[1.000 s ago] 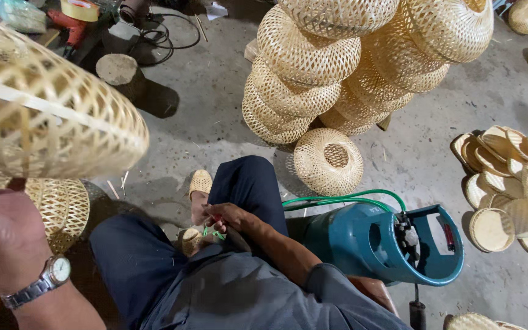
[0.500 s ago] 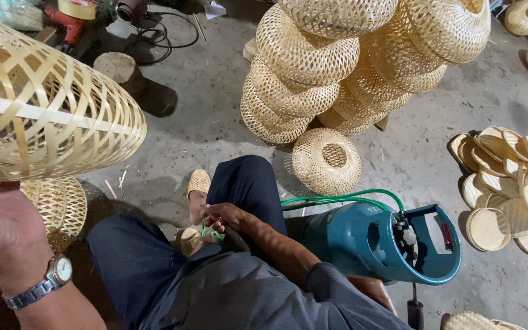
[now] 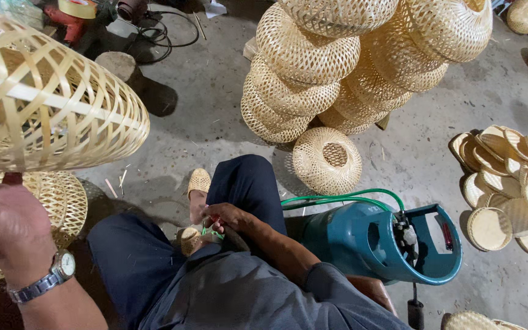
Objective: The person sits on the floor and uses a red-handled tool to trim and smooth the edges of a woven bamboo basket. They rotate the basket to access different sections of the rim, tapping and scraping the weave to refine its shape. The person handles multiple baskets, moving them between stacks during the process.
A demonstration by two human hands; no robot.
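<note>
A: Report the left hand (image 3: 1,223) and its load.

B: The left hand sits at the lower left edge, a wristwatch (image 3: 53,278) on its wrist. Its fingertips touch the underside of the open-weave bamboo lampshade (image 3: 44,101), which is raised at the upper left. Whether the fingers are clamped on the rim cannot be told; the weave hides them.

A: Change against the earlier views?

B: The lampshade has tilted and drawn back toward the left edge; its rounded end now points right and slightly down. More concrete floor (image 3: 215,110) shows beside it.

A: Right hand?

B: The right hand (image 3: 227,215) rests low between the knees, fingers curled together around a small dark object with a green part; what it is cannot be told. Position unchanged from the earlier views.

A: Surroundings?

B: A teal gas cylinder (image 3: 374,244) lies on its side just right of the person, with a green hose (image 3: 337,198) looping from its valve. Behind it stands a pile of woven bamboo shades (image 3: 349,61); flat woven lids (image 3: 514,183) lie at far right.
</note>
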